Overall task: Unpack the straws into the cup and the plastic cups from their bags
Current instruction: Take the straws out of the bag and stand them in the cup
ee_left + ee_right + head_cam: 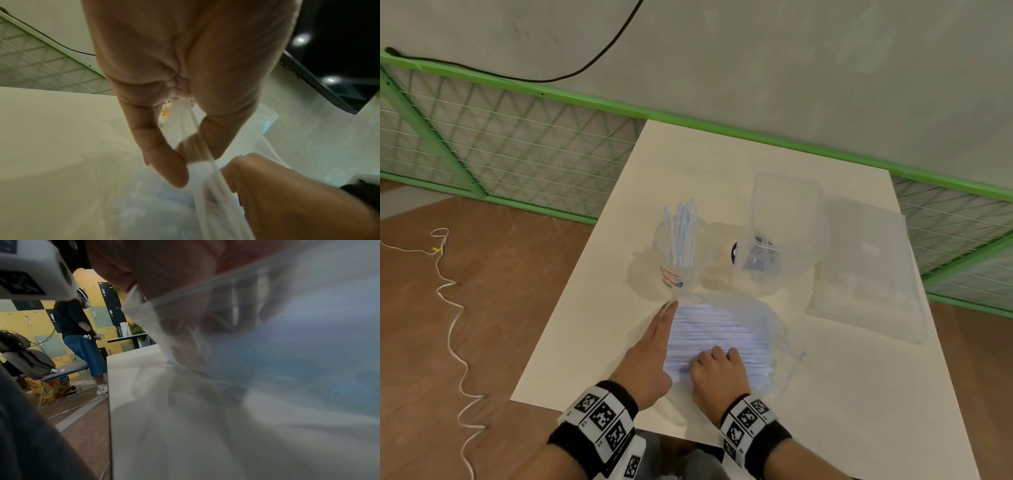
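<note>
A clear bag full of white straws lies on the white table in front of me. My left hand pinches the bag's left edge between thumb and finger. My right hand reaches into the bag's near end, its fingers curled round straws and blurred behind the plastic. Just beyond the bag stands a clear printed cup with several straws upright in it. To its right stands a tall clear bag with plastic cups at its bottom.
A flat clear bag lies at the table's right side. A green mesh fence runs behind the table. A white cord trails over the wooden floor at left. Another person stands far off in the right wrist view.
</note>
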The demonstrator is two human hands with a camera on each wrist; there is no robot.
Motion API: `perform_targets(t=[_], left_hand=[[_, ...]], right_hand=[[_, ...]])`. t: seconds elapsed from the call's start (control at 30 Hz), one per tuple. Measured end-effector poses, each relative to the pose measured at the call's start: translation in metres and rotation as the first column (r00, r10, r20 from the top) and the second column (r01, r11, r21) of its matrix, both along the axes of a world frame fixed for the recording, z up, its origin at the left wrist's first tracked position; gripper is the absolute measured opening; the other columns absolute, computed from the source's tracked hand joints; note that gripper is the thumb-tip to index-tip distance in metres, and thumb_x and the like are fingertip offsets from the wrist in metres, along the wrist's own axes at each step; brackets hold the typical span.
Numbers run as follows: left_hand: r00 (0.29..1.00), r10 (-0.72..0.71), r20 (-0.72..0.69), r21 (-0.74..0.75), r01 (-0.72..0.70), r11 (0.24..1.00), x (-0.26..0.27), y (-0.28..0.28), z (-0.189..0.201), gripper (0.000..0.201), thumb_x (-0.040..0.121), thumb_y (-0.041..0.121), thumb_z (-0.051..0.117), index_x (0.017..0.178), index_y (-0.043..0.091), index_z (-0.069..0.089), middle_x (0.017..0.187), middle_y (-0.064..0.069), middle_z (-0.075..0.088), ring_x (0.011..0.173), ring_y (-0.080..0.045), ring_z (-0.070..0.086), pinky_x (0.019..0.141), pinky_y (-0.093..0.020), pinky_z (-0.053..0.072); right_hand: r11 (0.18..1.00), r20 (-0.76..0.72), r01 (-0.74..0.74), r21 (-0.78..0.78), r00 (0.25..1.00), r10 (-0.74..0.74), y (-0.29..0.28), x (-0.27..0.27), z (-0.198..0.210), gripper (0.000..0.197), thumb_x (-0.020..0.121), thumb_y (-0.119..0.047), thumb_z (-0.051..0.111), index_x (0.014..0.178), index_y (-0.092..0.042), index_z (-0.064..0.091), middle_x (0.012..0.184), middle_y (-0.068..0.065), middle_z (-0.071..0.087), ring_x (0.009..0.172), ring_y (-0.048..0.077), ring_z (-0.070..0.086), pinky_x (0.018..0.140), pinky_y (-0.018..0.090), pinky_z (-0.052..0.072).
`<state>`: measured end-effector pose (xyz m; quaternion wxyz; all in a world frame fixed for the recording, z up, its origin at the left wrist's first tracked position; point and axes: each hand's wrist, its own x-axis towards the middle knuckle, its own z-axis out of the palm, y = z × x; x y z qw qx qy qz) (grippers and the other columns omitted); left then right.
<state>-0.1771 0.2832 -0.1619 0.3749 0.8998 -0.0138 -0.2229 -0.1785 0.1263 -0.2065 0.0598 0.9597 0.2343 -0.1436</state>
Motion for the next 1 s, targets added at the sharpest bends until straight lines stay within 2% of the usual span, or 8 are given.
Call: perform_targets(t=[0.1,0.2,0.3,0.4,0.53,0.8,0.9,1.0], left_hand=[[1.000,0.004,-0.003,-0.003,-0.004,1.000,0.000,0.000,0.000,0.115,0.077,-0.002,0.059,0.150,0.039,-0.019,0.161,0.020,-0.009,0.133,-0.018,0.041,0.100,-0.031,0.047],[1.000,-0.003,-0.010,-0.008,0.003,1.000,-0.001,0.000,0.001,0.114,0.076,-0.002,0.058,0.150,0.039,-0.019,0.161,0.020,-0.009,0.131,-0.019,0.044,0.098,-0.031,0.048],[1.000,-0.001,-0.004,0.008,0.001,1.000,0.000,0.001,0.001,0.115,0.077,-0.002,0.059,0.150,0.039,-0.019,0.161,0.019,-0.008,0.127,-0.020,0.046,0.095,-0.030,0.050],[1.000,-0.003,-0.003,0.016,0.003,1.000,0.001,0.001,-0.001,0.115,0.078,-0.001,0.060,0.150,0.038,-0.019,0.161,0.019,-0.008,0.131,-0.019,0.042,0.098,-0.030,0.048],[1.000,-0.012,-0.003,0.022,0.012,1.000,0.000,0.001,-0.001,0.115,0.078,-0.001,0.060,0.150,0.038,-0.020,0.161,0.019,-0.008,0.130,-0.021,0.043,0.098,-0.033,0.048],[1.000,-0.011,0.012,0.009,0.011,1.000,0.001,0.003,0.000,0.113,0.077,-0.002,0.060,0.152,0.035,-0.017,0.161,0.019,-0.008,0.134,-0.017,0.039,0.100,-0.031,0.047],[1.000,-0.016,0.012,0.003,0.016,1.000,0.001,0.003,0.000,0.113,0.077,-0.002,0.060,0.152,0.035,-0.017,0.161,0.019,-0.007,0.131,-0.017,0.041,0.098,-0.031,0.048],[1.000,-0.016,0.015,0.003,0.016,1.000,0.001,0.003,-0.001,0.114,0.077,-0.002,0.060,0.152,0.036,-0.017,0.161,0.019,-0.007,0.131,-0.017,0.040,0.098,-0.030,0.048]], right_hand=[[1.000,-0.008,-0.010,-0.025,1.000,0.010,0.002,0.000,-0.001,0.031,0.039,-0.019,0.088,0.050,-0.016,0.060,0.050,0.001,0.054,0.056,0.025,0.056,0.057,0.041,0.049],[0.996,0.005,-0.035,-0.077,0.999,0.036,0.003,0.000,-0.003,0.023,0.053,-0.020,0.084,0.056,-0.016,0.062,0.055,0.001,0.058,0.062,0.024,0.056,0.062,0.043,0.048],[0.999,0.043,-0.023,-0.037,0.999,0.025,0.002,-0.002,-0.003,0.026,0.048,-0.020,0.086,0.054,-0.017,0.061,0.054,0.001,0.057,0.058,0.023,0.056,0.058,0.041,0.048],[0.999,0.075,-0.026,-0.019,0.997,0.027,-0.001,-0.006,-0.005,0.024,0.050,-0.022,0.087,0.059,-0.017,0.065,0.059,0.001,0.061,0.061,0.023,0.057,0.060,0.042,0.049],[1.000,0.075,0.000,-0.006,0.997,0.000,-0.001,-0.009,-0.008,0.023,0.052,-0.021,0.085,0.063,-0.018,0.065,0.060,0.001,0.062,0.060,0.023,0.057,0.060,0.041,0.049],[1.000,0.057,0.002,-0.005,0.998,-0.002,0.003,-0.008,-0.005,0.028,0.050,-0.020,0.088,0.060,-0.017,0.062,0.056,0.003,0.058,0.056,0.024,0.055,0.058,0.042,0.047],[1.000,0.051,0.009,0.015,0.999,-0.010,0.004,-0.010,-0.006,0.027,0.053,-0.020,0.087,0.065,-0.019,0.063,0.057,0.001,0.062,0.056,0.024,0.056,0.059,0.041,0.048],[1.000,0.045,0.026,0.011,0.999,-0.026,0.003,-0.009,-0.008,0.025,0.056,-0.020,0.086,0.063,-0.018,0.063,0.059,0.002,0.061,0.059,0.024,0.056,0.060,0.042,0.047]])
